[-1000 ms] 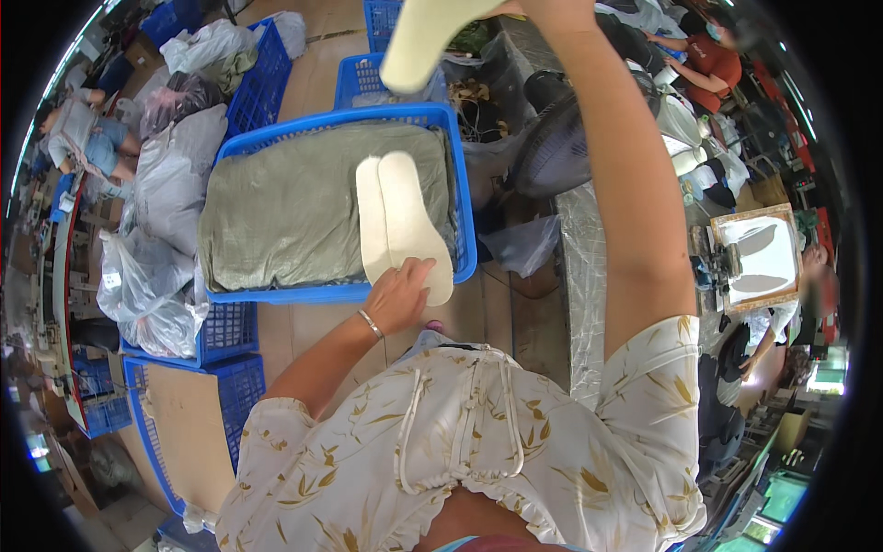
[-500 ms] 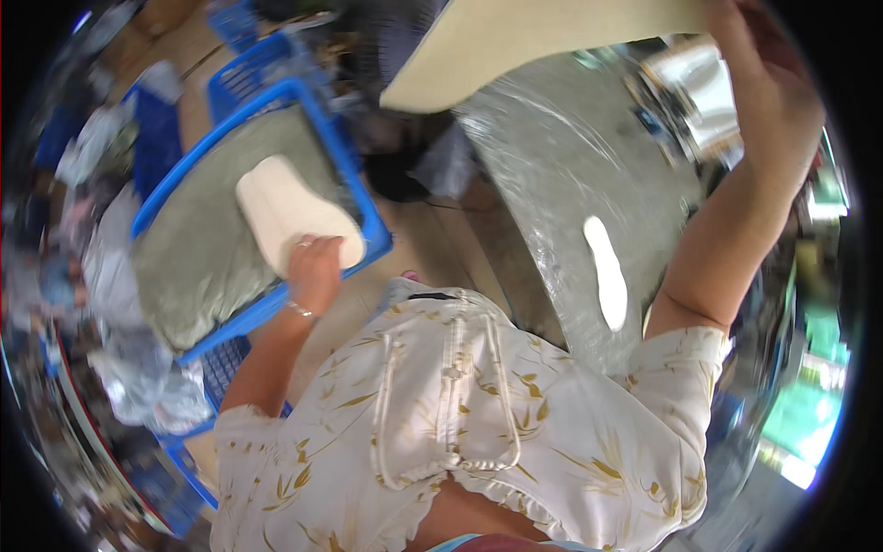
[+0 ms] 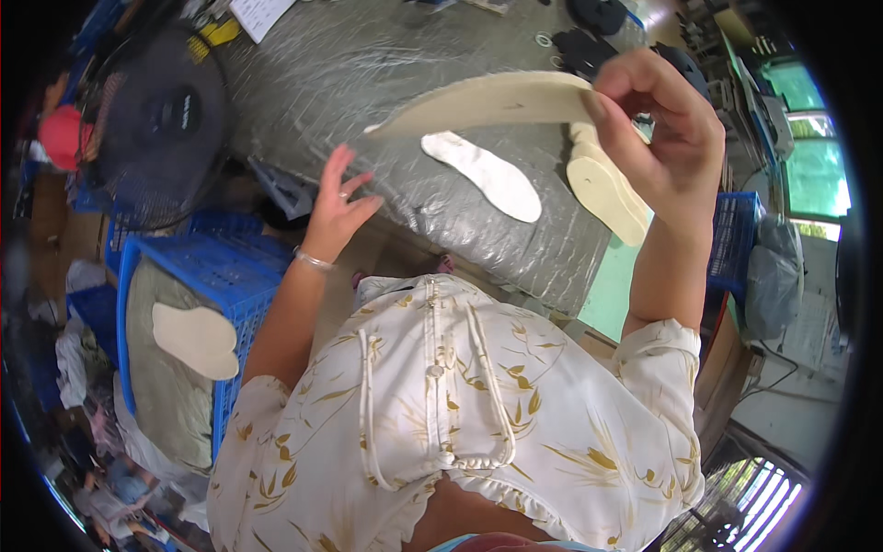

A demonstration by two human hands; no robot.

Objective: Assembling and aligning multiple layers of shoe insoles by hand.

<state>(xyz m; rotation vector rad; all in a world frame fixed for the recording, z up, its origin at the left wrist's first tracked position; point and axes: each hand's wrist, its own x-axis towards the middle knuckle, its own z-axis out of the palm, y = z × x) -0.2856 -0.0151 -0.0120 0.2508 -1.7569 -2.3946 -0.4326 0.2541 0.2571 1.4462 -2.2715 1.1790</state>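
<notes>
High over the table, my right hand (image 3: 664, 138) pinches one end of a thin, curved cream insole (image 3: 487, 99) between thumb and fingers. My left hand (image 3: 342, 210) is empty, its fingers spread, near the table's edge and just short of the insole's free end. A white insole (image 3: 486, 177) lies flat on the table below. Beside my right wrist, a small pile of cream insoles (image 3: 600, 189) rests on the table. To my left, several cream insoles, seemingly stacked, top one (image 3: 195, 339) visible, lie on grey-green sheeting in a blue crate (image 3: 175, 253).
Grey plastic film covers the table (image 3: 303, 83). A dark fan (image 3: 156, 129) stands at its left side. Black pieces (image 3: 589, 46) lie at the far right, a white paper (image 3: 260, 14) at the far left. Another blue crate (image 3: 731, 235) is on my right.
My left hand has let go of the insole in the crate and moved across to the table's edge. The view has turned toward the table. My right hand still holds its insole.
</notes>
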